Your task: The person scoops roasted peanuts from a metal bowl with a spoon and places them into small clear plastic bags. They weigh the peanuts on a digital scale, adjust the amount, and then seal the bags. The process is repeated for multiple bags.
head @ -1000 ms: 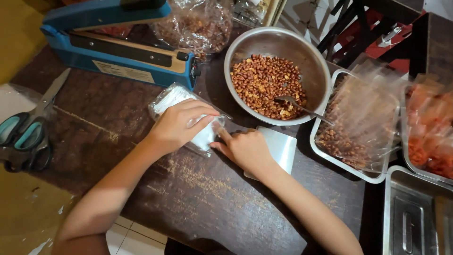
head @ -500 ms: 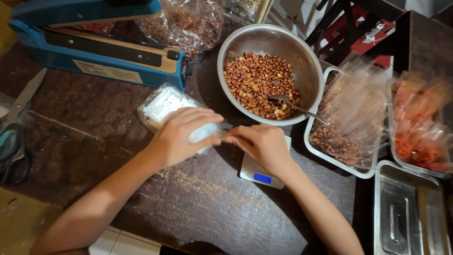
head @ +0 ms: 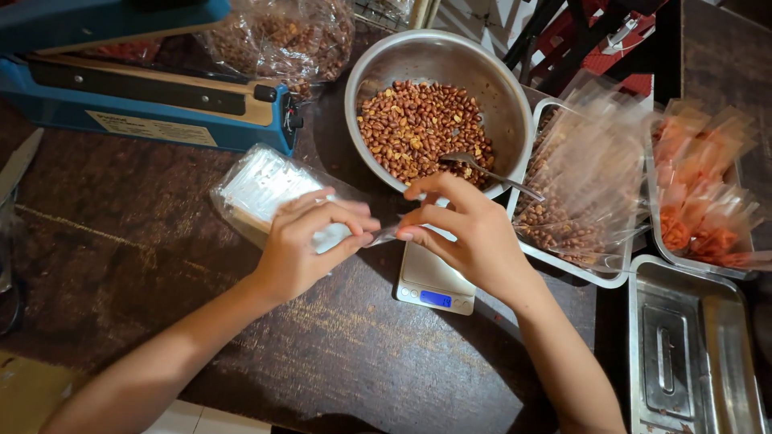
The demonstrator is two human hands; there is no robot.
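Your right hand (head: 470, 233) now lifts off the bag stack (head: 265, 189), exposing the scale (head: 434, 281).
Both hands pinch one clear bag (head: 384, 235); left hand (head: 310, 245) at 9 o'clock of the scale.

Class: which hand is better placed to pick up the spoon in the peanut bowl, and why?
Right. The right hand hovers just below the spoon at the rim of the bowl, while the left hand rests on the stack of clear bags.

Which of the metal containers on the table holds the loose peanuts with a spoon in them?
The round steel bowl above the digital scale. The rectangular tray of peanut packets and tray of orange packets hold bagged goods; the lidded tin is closed.
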